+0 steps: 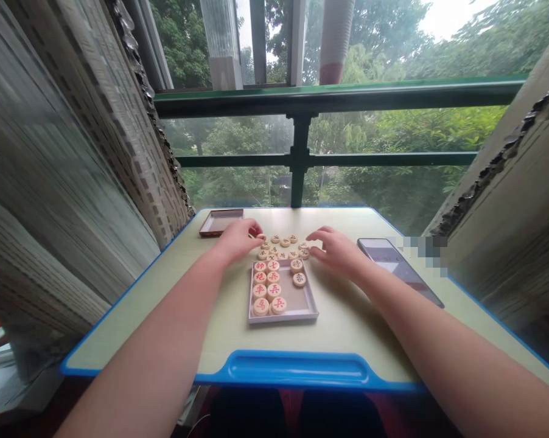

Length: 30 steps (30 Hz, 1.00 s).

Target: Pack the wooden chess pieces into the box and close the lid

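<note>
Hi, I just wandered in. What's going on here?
A person is handling round pieces marked with characters at a small table. The left hand has a piece at its fingertips, while the right hand is beside the loose pieces with its fingers apart. Nearer the person, an open box holds eight red-marked pieces in two columns and two dark-marked pieces on the right. A shallow tray sits at the far left.
</note>
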Available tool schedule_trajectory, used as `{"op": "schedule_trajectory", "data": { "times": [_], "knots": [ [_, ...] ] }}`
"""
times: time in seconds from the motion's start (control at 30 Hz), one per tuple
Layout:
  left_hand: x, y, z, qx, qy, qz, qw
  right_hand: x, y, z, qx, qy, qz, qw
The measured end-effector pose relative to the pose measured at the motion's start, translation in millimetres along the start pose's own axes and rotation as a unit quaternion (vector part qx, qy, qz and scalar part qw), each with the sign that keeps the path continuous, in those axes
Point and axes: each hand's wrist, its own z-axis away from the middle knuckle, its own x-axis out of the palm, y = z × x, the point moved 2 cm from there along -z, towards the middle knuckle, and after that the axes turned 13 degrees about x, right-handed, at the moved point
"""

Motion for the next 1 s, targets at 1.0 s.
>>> {"op": "schedule_trajectory", "data": {
  "times": [1.0],
  "knots": [
    [16.7,40.1,6.9,0.009,-0.024,0.192,0.981,-27.8,-31.6,22.6,-0.094,-0.112,-0.027,0.989]
  ]
}}
